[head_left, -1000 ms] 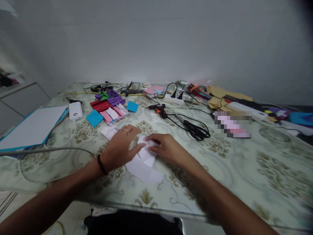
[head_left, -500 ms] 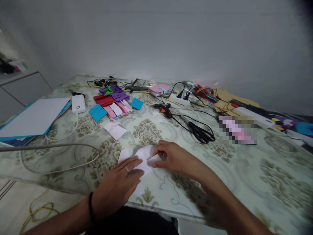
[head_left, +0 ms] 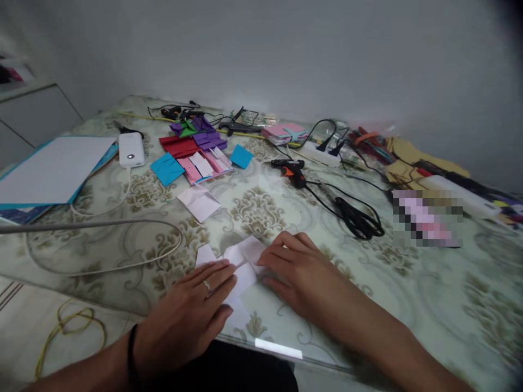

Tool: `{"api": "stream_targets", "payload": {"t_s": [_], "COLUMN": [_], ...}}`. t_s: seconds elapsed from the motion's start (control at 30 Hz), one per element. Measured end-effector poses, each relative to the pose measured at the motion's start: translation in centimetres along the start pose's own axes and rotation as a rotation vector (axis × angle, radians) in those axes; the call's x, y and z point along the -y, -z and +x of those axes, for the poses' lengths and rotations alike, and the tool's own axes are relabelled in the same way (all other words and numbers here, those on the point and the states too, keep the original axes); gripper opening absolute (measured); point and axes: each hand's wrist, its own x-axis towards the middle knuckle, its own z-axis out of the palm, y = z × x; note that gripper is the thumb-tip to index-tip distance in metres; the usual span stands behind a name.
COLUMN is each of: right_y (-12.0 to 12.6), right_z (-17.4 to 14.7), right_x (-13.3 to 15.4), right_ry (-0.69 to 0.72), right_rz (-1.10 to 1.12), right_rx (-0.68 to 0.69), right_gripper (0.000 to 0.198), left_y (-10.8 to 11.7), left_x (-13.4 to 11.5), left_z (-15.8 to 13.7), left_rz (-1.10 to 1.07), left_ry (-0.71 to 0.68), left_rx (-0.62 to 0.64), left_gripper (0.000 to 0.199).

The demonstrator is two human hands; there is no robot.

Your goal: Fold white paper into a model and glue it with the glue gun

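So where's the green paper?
In the head view, the green paper lies left of centre, just behind the red paper and beside the purple paper.

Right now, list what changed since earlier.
The left hand drew back from the folded white paper square toward the patterned table's near edge, now lying on the creased white paper. The right hand still touches that paper. The black-and-orange glue gun stayed put.

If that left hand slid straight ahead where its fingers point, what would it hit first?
Probably the folded part of the white paper under the left hand's fingertips, then perhaps the right hand. How high the fold rises is unclear.
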Motion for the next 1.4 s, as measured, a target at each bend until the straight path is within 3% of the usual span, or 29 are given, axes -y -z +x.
{"api": "stream_targets", "payload": {"t_s": [0.23,0.47,0.63,0.9,1.23,1.4], "right_y": [0.0,0.2,-0.8,-3.2,-5.6,-5.6], "right_z": [0.5,1.1,1.2,-1.6,-4.9,-4.6], "right_x": [-0.2,1.1,2.9,5.1,6.5,6.8], "right_ry": [0.058,0.097,0.134,0.105,0.032,0.050], "right_rz": [0.029,-0.287,-0.326,-0.360,-0.332,-0.369], "right_rx": [0.033,0.007,-0.032,-0.169,-0.172,-0.169], "right_gripper": [0.021,0.011,0.016,0.014,0.021,0.023], "left_y": [0.0,-0.6,-1.2,-0.9,-0.2,0.2], "left_x": [-0.2,-0.9,-0.7,0.3,0.6,0.7], "left_z": [0.4,0.9,0.5,-0.8,-0.5,0.2], "left_rz": [0.003,-0.002,0.032,0.034,0.062,0.170], "left_ry": [-0.005,0.030,-0.034,-0.104,-0.127,-0.217], "left_rx": [0.003,-0.022,-0.012,0.002,-0.014,0.065], "left_gripper": [0.035,0.038,0.038,0.043,0.032,0.040]}}
